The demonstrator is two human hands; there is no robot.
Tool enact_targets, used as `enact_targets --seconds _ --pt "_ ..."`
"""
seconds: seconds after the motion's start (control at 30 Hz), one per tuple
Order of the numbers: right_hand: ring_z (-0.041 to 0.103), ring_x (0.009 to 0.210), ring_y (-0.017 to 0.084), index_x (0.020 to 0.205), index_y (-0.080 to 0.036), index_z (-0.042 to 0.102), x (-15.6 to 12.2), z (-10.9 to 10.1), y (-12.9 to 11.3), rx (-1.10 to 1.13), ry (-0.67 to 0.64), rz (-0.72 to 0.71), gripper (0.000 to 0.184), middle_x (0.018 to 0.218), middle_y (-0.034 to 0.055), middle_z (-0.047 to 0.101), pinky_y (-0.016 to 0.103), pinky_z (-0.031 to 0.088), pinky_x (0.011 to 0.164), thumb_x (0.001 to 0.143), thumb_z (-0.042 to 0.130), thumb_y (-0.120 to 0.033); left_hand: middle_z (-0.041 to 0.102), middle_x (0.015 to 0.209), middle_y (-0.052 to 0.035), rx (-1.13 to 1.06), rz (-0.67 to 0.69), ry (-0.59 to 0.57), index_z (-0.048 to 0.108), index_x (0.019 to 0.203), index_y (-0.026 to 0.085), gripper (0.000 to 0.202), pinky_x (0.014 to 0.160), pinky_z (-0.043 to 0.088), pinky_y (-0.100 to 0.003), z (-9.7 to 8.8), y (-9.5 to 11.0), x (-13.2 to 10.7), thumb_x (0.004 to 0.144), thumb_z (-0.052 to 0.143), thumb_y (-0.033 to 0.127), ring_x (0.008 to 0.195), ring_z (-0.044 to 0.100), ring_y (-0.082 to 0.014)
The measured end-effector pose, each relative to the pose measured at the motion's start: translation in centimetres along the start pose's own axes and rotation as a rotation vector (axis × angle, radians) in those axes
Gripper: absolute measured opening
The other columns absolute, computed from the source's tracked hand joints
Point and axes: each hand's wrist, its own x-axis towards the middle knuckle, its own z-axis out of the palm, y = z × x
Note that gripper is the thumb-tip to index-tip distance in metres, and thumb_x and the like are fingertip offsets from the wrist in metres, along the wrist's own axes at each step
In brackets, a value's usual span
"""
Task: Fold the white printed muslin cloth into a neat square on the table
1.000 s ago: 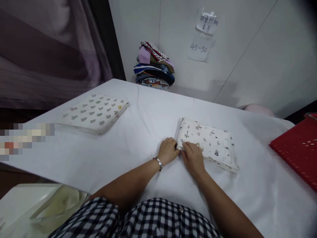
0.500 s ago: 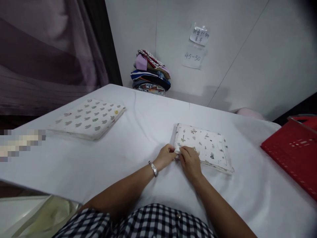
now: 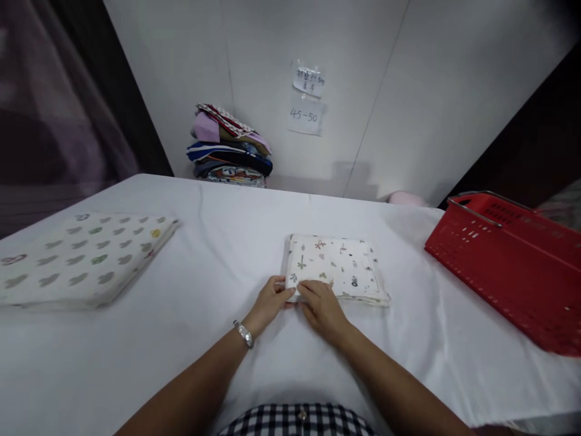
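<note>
A white folded cloth printed with small plants and dots lies flat on the white-covered table in front of me. My left hand grips its near left corner, thumb on top and fingers partly hidden beneath. Just beside it, my right hand is closed on the near edge, fingertips on the top layer; its thumb is mostly hidden. Off to the left lies a larger folded cloth, white with grey mushroom-like shapes and a few coloured ones, touched by neither hand.
A red plastic basket with a metal handle stands on the right of the table. Beyond the far edge, a stack of folded fabrics rests against the wall. Handwritten paper signs hang there. A dark curtain is at the left.
The view has swung right, showing more of the basket. My left thumb now lies over the cloth's corner, and my right hand stays at the near edge. The cloth remains folded.
</note>
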Motion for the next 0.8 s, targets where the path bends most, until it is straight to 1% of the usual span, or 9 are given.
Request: enact_targets --seconds 0.1,0.17,0.23,0.3,0.37,0.43,0.6,0.7,0.8 --pt "0.052 0.106 0.021 0.11 -0.019 0.059 -1.1 -1.9 2.5 0.072 0.043 0.054 0.027 0.113 0.0098 0.06 0.04 0.042 0.09 0.085 0.049 -0.022 0.062 0.087 -0.0035 0.136 0.024 0.006 0.042 0.107 0.016 0.035 0.064 0.054 -0.027 0.0 0.2 -0.1 0.077 0.06 0.026 0.07 0.063 -0.0131" --pt "0.055 0.103 0.021 0.099 -0.02 0.064 -1.8 -3.3 5.2 0.109 0.078 0.187 0.021 0.109 0.0087 0.062 0.039 0.043 0.09 0.086 0.049 -0.027 0.062 0.082 -0.0022 0.317 0.071 0.03 0.041 0.111 0.016 0.039 0.059 0.05 -0.026 -0.1 0.4 -0.2 0.078 0.056 0.029 0.064 0.062 -0.0131" --pt "0.058 0.099 0.021 0.093 -0.019 0.066 -2.4 -4.9 8.5 0.158 0.141 0.379 0.023 0.105 0.0085 0.064 0.036 0.046 0.086 0.085 0.048 -0.032 0.062 0.077 -0.0007 0.534 0.141 0.07 0.042 0.114 0.017 0.042 0.057 0.045 -0.026 -0.3 0.7 -0.5 0.078 0.054 0.033 0.062 0.06 -0.0145" --pt "0.06 0.093 0.02 0.096 -0.017 0.066 -2.7 -6.4 11.9 0.192 0.185 0.643 0.029 0.103 0.0078 0.066 0.031 0.048 0.08 0.084 0.046 -0.035 0.063 0.077 -0.0008 0.687 0.172 0.093 0.043 0.117 0.018 0.046 0.058 0.042 -0.027 -0.7 1.2 -0.7 0.076 0.054 0.037 0.065 0.06 -0.0165" --pt "0.061 0.092 0.019 0.104 -0.017 0.064 -2.6 -7.7 15.0 0.131 0.155 0.896 0.033 0.103 0.0061 0.066 0.028 0.048 0.078 0.083 0.046 -0.036 0.065 0.084 -0.0028 0.729 0.134 0.069 0.042 0.12 0.018 0.052 0.061 0.042 -0.028 -1.2 1.7 -0.6 0.075 0.055 0.04 0.07 0.061 -0.0182" --pt "0.061 0.093 0.019 0.111 -0.015 0.061 -2.2 -8.5 17.3 0.076 0.113 1.008 0.038 0.104 0.0074 0.066 0.028 0.047 0.079 0.082 0.048 -0.035 0.065 0.094 -0.0065 0.695 0.082 0.033 0.039 0.125 0.016 0.061 0.064 0.044 -0.028 -1.4 2.5 -0.2 0.075 0.056 0.046 0.074 0.063 -0.0192" --pt "0.061 0.096 0.023 0.118 -0.007 0.057 0.5 -8.1 20.3 0.01 -0.009 1.096 0.05 0.112 0.0155 0.063 0.029 0.045 0.078 0.082 0.05 -0.041 0.06 0.116 -0.015 0.601 0.079 0.097 0.035 0.13 0.014 0.069 0.076 0.045 -0.028 -0.1 4.6 3.5 0.076 0.054 0.054 0.094 0.062 -0.0223" --pt "0.058 0.101 0.029 0.11 -0.005 0.061 2.0 -7.2 20.8 -0.05 -0.089 1.109 0.05 0.113 0.0205 0.061 0.033 0.043 0.081 0.081 0.051 -0.045 0.057 0.12 -0.0185 0.65 0.08 0.193 0.042 0.123 0.012 0.064 0.081 0.044 -0.031 1.6 5.4 6.8 0.076 0.053 0.054 0.104 0.058 -0.0261" --pt "0.058 0.102 0.03 0.106 -0.004 0.061 2.7 -6.6 20.6 -0.106 -0.132 1.096 0.051 0.109 0.0228 0.062 0.034 0.042 0.08 0.085 0.045 -0.048 0.058 0.116 -0.0203 0.722 0.081 0.253 0.043 0.12 0.011 0.059 0.082 0.044 -0.034 2.8 5.4 9.3 0.078 0.053 0.051 0.104 0.058 -0.0287"
